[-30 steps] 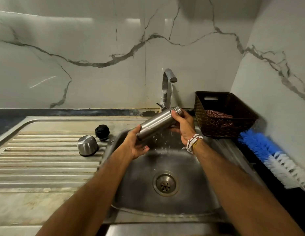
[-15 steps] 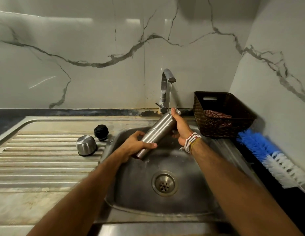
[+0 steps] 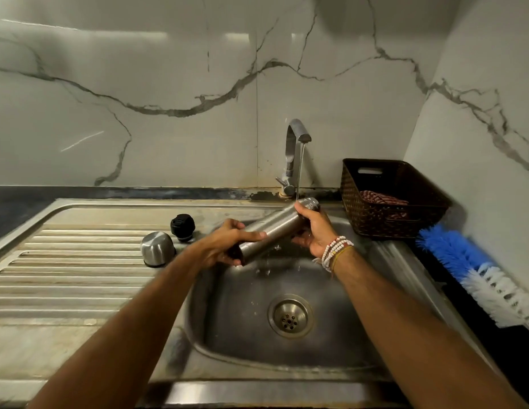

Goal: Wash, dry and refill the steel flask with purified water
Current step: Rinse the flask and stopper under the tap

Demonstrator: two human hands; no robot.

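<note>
The flask (image 3: pixel 275 228) is held in the air over the back of the sink (image 3: pixel 233 320), with both hands on it. Its long axis runs slantwise, base low and to the left, mouth high and to the right, just beneath the tap (image 3: pixel 295 137). The left hand (image 3: pixel 225 246) has its grip curled round the lower body near the base. The right hand (image 3: pixel 313 228) wraps the neck just below the mouth. The stream (image 3: pixel 300 169) falls to that upper end; whether it goes inside or only runs down the outside I cannot tell from here.

The rinse seems to turn on that mouth-to-stream line. The right hand is nearer the tap, so it would likely steer the mouth while the left carries the weight and can swing the base.

There is open room below, down to the drain (image 3: pixel 290 315). The basket (image 3: pixel 390 225) stands close on the right, and the back wall is near behind the tap. On the draining surface (image 3: pixel 65 278) to the left, the steel cup (image 3: pixel 157 249) and black stopper (image 3: pixel 182 227) sit just beside each other, well apart from the flask. A brush (image 3: pixel 470 270) lies at far right.
</note>
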